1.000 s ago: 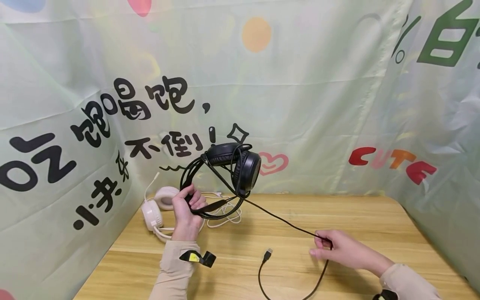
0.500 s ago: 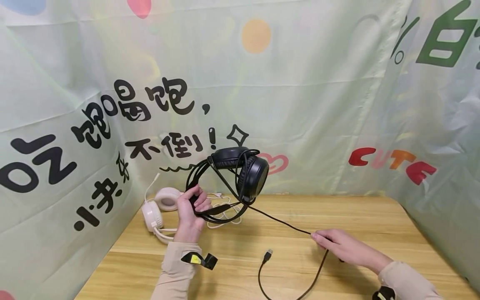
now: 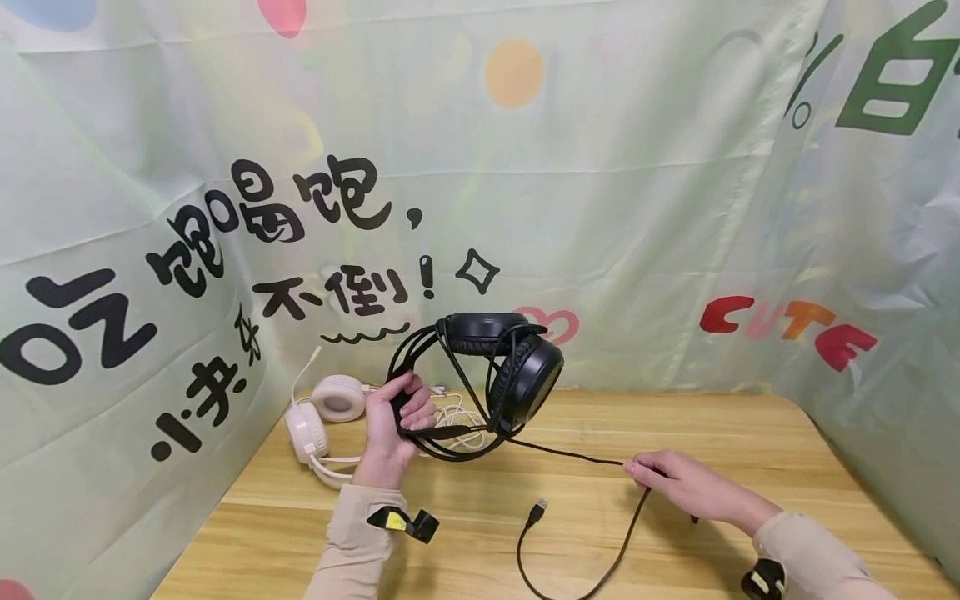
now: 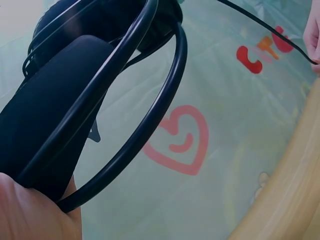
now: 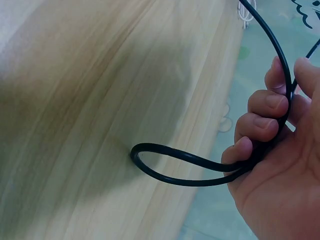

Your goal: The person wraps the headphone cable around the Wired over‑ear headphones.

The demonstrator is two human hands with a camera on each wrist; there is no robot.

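Observation:
My left hand (image 3: pixel 397 421) grips the headband of a pair of black headphones (image 3: pixel 534 385), held above the table with the ear cups tipped toward the right. In the left wrist view, the headband (image 4: pixel 55 110) and its thin outer bows rise from the left palm. A black cable (image 3: pixel 566 452) runs from the headphones to my right hand (image 3: pixel 693 487), which pinches it between thumb and fingers. The right wrist view shows a small cable loop (image 5: pixel 172 181) sticking out past the curled fingers. The cable's USB plug (image 3: pixel 537 512) stands up between the hands.
A white headset (image 3: pixel 306 429) with a raised microphone boom lies at the table's back left, partly behind my left hand; its white cable (image 3: pixel 457 417) is bunched beside it. Printed cloth (image 3: pixel 622 208) surrounds the wooden table (image 3: pixel 720 421) at the back and sides.
My left hand and the black headphones have moved right and slightly down. My right thumb and fingers have closed on the black cable, and the right hand has shifted a little upward.

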